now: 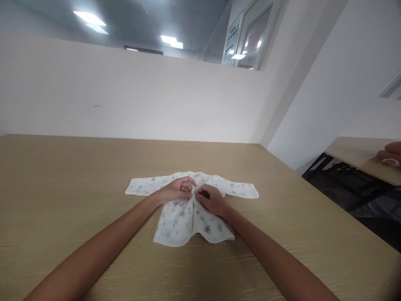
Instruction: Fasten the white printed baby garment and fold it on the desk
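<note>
A small white long-sleeved baby shirt [178, 223] with green and dark animal prints lies on the table, its sleeves spread out to both sides and its collar facing away from me. Its two front edges come together at the chest, and the lower hem parts in the middle. There, my left hand [180, 188] pinches the left front edge with thumb and fingers. Close beside it, my right hand [210, 197] pinches the right front edge, fingers curled. The fingertips almost meet. Whether a fastener sits between them is too small to make out.
The wooden table [78, 167] reaches back to a low white wall [156, 100] with glass above it. To the right, past the table's edge, stands another table [354, 152] with dark legs and a brownish object [391, 154] on it.
</note>
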Motion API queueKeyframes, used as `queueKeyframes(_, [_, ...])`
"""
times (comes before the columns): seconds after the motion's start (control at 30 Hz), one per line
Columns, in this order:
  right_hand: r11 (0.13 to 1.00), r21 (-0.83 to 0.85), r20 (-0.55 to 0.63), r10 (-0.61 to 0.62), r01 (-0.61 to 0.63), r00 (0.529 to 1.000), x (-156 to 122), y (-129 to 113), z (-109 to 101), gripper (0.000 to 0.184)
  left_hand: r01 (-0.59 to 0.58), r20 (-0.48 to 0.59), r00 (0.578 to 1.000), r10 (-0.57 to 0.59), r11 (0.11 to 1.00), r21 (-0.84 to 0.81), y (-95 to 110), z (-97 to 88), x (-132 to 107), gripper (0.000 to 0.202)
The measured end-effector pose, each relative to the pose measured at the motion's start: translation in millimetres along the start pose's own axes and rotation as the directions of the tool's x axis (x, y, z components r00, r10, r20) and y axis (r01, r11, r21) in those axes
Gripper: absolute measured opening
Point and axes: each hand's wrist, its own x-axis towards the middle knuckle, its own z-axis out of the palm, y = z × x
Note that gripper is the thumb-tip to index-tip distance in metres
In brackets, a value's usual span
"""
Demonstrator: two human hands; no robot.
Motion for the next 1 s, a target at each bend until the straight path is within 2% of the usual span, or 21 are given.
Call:
queueKeyframes(0.2, [1.000, -0.014, -0.003, 0.025, -0.025, 1.000, 3, -3, 2, 0.011, -0.011, -0.008, 1.000, 0.011, 0.999, -0.032, 5, 3.0, 0, 0.047])
queueKeyframes(0.3, [0.999, -0.003, -0.082, 0.050, -0.050, 0.995, 0, -6, 8, 0.011, -0.033, -0.047, 0.998, 0.031, 0.998, -0.045, 4, 5.0, 0, 0.046])
queueKeyframes(0.43, [0.991, 0.130, -0.167, 0.047, -0.025, 0.985, -3, -8, 13, 0.010, -0.042, -0.126, 0.991, 0.037, 0.998, -0.039, -2, 7.7, 2, 0.049])
queueKeyframes(0.53, [0.982, 0.187, -0.162, 0.059, -0.028, 0.985, -4, -9, 12, 0.012, -0.048, -0.155, 0.987, 0.043, 0.998, -0.029, -6, 9.2, 3, 0.049])
queueKeyframes(0.77, [0.979, 0.200, -0.149, 0.077, -0.046, 0.986, -4, -9, 10, 0.020, -0.069, -0.178, 0.982, 0.069, 0.998, 0.006, -11, 6.6, 4, 0.047])
queueKeyframes(1.0, [0.993, 0.089, -0.048, 0.080, -0.075, 0.996, 2, -5, 7, 0.020, -0.106, -0.153, 0.981, 0.117, 0.991, 0.083, -14, 4.6, 7, 0.044])
